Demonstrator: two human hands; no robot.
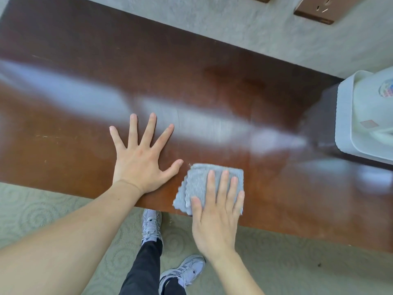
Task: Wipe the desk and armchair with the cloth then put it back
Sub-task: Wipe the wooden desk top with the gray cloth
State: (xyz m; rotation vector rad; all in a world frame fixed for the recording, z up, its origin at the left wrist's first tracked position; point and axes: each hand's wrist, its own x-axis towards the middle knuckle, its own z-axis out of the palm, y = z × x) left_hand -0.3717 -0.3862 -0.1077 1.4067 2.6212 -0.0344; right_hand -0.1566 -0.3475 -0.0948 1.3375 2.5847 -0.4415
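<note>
A glossy dark-brown wooden desk [212, 81] fills the view, running from upper left to lower right. A folded grey cloth [196, 182] lies near the desk's front edge. My right hand [217, 211] presses flat on the cloth with straight fingers, covering its right half. My left hand [141, 154] rests flat on the bare desk just left of the cloth, fingers spread wide. The armchair is not in view.
A white tray-like container [348, 116] stands on the desk at the right edge. A grey wall with brown socket plates [314, 9] runs behind the desk. Below the front edge are patterned carpet [42, 209] and my feet in grey sneakers [152, 226].
</note>
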